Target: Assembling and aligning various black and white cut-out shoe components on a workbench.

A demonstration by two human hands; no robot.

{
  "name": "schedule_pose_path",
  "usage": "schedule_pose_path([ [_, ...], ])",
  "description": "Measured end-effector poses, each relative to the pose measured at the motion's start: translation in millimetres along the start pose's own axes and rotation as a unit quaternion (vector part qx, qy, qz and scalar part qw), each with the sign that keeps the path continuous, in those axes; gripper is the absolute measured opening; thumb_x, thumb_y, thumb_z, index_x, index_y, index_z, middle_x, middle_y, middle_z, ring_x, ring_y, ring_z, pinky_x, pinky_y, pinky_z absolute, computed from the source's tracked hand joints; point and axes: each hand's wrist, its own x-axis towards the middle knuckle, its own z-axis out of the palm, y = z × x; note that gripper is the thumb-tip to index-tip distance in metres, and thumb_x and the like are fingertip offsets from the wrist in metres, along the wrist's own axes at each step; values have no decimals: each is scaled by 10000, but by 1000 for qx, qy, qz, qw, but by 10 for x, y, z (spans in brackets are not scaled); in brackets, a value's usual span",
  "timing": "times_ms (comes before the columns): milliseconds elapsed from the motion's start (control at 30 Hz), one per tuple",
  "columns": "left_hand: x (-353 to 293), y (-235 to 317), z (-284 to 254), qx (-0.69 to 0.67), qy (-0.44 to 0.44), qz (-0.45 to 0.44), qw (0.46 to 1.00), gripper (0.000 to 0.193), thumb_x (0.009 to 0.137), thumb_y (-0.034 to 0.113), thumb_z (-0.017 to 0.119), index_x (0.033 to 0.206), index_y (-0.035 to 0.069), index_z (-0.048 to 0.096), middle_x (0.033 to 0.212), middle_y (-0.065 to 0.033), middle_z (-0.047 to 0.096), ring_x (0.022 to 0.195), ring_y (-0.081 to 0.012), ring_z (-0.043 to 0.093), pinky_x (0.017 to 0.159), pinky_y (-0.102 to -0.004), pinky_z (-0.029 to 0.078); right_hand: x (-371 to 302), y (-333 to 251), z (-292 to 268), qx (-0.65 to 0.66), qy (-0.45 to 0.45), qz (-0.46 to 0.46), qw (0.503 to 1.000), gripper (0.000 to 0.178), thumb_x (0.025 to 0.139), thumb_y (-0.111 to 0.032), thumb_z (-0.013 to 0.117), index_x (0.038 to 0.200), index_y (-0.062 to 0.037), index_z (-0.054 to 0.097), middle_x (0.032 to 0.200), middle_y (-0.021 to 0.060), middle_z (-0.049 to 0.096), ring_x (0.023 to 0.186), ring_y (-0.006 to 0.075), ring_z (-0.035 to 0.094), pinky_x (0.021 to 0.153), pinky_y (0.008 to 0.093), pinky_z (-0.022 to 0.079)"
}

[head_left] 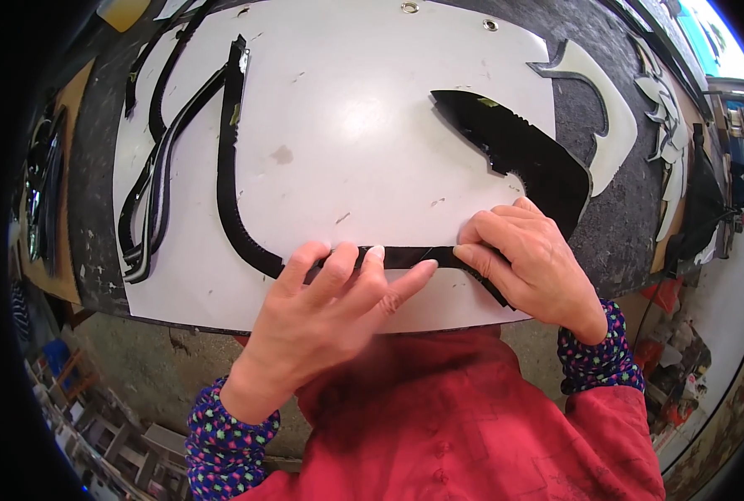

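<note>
A long black strip [228, 175] with a notched edge lies on the white sheet. It runs down the left, curves near the front edge and passes under both hands. My left hand [317, 321] lies over its front stretch, fingers spread and fingertips touching it. My right hand [526, 263] is closed, its thumb and fingers pinching the strip toward its right end. Just beyond that hand lies a broad curved black piece [543, 154] with notches along its edges. The right hand covers its near part, so I cannot tell whether the two join.
The white sheet [338, 125] covers much of the dark table [622, 217]. Several narrow black strips [150, 179] lie at the left. Pale curved pieces [614, 125] lie at the right, with a stack of pale cut pieces [671, 125] beyond. Two metal eyelets [490, 25] sit near the far edge.
</note>
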Motion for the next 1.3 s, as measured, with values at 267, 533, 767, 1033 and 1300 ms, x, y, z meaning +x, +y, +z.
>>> schedule_pose_path([
  [267, -54, 90, 53, 63, -22, -19, 998, 496, 863, 115, 626, 1349, 212, 643, 1080, -34, 522, 1032, -203, 532, 903, -391, 459, 4, -8, 5, -2, -4, 5, 1000, 129, 897, -145, 668, 844, -49, 599, 749, 83, 607, 707, 279, 580, 695, 364, 400],
  [533, -82, 74, 89, 42, 16, -26, 999, 395, 881, 164, 660, 1272, 208, 694, 1074, -13, 557, 1035, -202, 539, 900, -387, 462, 5, 9, -10, 4, -13, 4, 1000, 103, 893, -129, 663, 856, -49, 609, 756, 82, 610, 722, 273, 584, 702, 353, 403],
  [767, -97, 92, 184, 9, 59, -53, 997, 275, 878, 230, 746, 1131, 124, 725, 1025, -8, 590, 992, -191, 560, 852, -363, 473, 14, 1, -42, 7, -24, -11, 1000, 95, 923, -127, 633, 877, -61, 582, 705, 83, 582, 703, 269, 584, 700, 369, 397],
  [1033, -93, 90, 206, -19, 90, -54, 994, 291, 751, 301, 877, 735, 77, 691, 1053, -34, 620, 987, -219, 574, 783, -378, 499, 15, 9, -73, 26, -33, -2, 999, 86, 914, -122, 645, 865, -59, 614, 744, 67, 591, 727, 255, 569, 705, 350, 387],
  [1300, -90, 108, 219, -30, 91, -58, 994, 298, 756, 318, 871, 719, 80, 696, 1052, -38, 616, 980, -213, 569, 789, -383, 495, 5, 5, -65, 43, -23, 2, 999, 99, 921, -142, 651, 871, -62, 624, 759, 58, 597, 725, 247, 565, 706, 345, 376],
])
